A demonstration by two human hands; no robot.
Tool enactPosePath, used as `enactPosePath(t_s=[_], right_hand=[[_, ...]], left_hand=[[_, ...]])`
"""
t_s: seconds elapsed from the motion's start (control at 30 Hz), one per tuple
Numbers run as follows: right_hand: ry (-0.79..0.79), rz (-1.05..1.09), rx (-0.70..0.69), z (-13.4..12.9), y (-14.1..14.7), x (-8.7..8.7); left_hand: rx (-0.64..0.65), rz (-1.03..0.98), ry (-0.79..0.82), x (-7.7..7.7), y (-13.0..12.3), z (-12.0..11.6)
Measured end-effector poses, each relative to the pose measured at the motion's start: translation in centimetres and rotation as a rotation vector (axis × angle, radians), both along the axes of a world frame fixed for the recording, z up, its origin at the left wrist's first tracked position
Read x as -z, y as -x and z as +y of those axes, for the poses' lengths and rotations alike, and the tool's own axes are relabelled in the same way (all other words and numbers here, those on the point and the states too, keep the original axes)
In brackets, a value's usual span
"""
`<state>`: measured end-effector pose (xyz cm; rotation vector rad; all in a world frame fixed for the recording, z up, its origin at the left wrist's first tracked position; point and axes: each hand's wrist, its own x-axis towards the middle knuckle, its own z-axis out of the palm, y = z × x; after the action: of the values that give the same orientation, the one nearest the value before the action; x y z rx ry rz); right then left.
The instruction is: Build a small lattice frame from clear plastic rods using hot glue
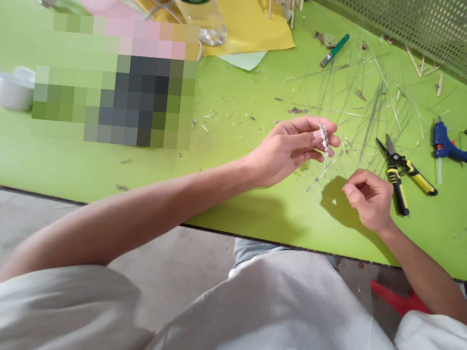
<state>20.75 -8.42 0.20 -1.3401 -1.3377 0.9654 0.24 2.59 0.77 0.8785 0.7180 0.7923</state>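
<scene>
My left hand [289, 142] is closed in a pinch above the green table. Between its thumb and fingers is a small white, lumpy piece [324, 138], held upright; its exact kind is unclear. To the right and nearer to me, my right hand [368, 195] has thumb and forefinger pressed together. A faint thin line shows at those fingertips, too fine to make out. On the table between the hands lies a thin twisted wire piece [320, 175]. Black-and-yellow pliers [400, 162] lie beside my right hand with their handles spread.
Several thin straight wires [371, 116] are strewn beyond my hands. A blue glue gun [444, 142] lies far right, a green-handled cutter [335, 50] at the back. A water bottle [203, 9], yellow paper [246, 23] and a white tape roll [8, 87] are to the left.
</scene>
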Motion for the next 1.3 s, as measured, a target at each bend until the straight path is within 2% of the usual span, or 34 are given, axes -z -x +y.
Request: enactPosePath(t_s=[0.17,0.27,0.53,0.73,0.8,1.07,1.2,1.3], right_hand=[[-0.152,-0.034,-0.001,-0.4,0.0,0.0],[-0.233,-0.047,-0.036,-0.5,0.1,0.0],[-0.277,-0.096,-0.014,-0.6,0.3,0.2],[-0.337,-0.161,0.122,-1.0,0.3,0.5],[-0.346,-0.166,0.119,-1.0,0.3,0.5],[-0.157,-0.171,0.075,-0.8,0.7,-0.3],[-0.155,-0.151,0.066,-0.8,0.6,-0.3],[-0.180,-0.142,0.050,-0.7,0.5,-0.1]], left_hand=[[0.163,-0.058,-0.021,-0.1,0.3,0.0],[0.200,-0.092,-0.034,-0.4,0.4,-0.2],[0.145,0.002,0.007,-0.8,0.2,-0.3],[-0.010,0.024,-0.044,-0.1,-0.2,-0.3],[-0.039,0.031,-0.067,0.0,-0.4,-0.3],[-0.088,0.087,-0.135,0.0,-0.4,-0.7],[-0.082,0.041,-0.166,0.0,-0.5,-0.8],[-0.071,-0.022,-0.220,0.7,-0.6,-0.5]])
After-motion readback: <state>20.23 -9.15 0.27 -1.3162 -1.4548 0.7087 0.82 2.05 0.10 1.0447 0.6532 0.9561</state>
